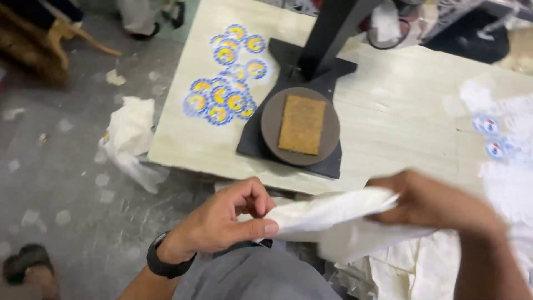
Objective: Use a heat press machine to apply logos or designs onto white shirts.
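Note:
A white cloth piece [338,219] is stretched between both hands above my lap. My left hand [227,219], with a black watch on its wrist, pinches the cloth's left end between thumb and fingers. My right hand [430,203], blurred by motion, grips the cloth's right end. Ahead on the low pale table [388,111] stands a black press [302,105] with a round brown plate and a tan rectangular pad [302,123] on it. Several round blue-and-yellow printed badges [225,94] lie in a cluster left of the press.
More white cloth is piled at my lower right [411,272] and a crumpled white cloth [130,139] lies on the grey floor left of the table. A few blue-and-red round badges [491,136] sit at the table's right. A foot in a sandal [28,266] shows bottom left.

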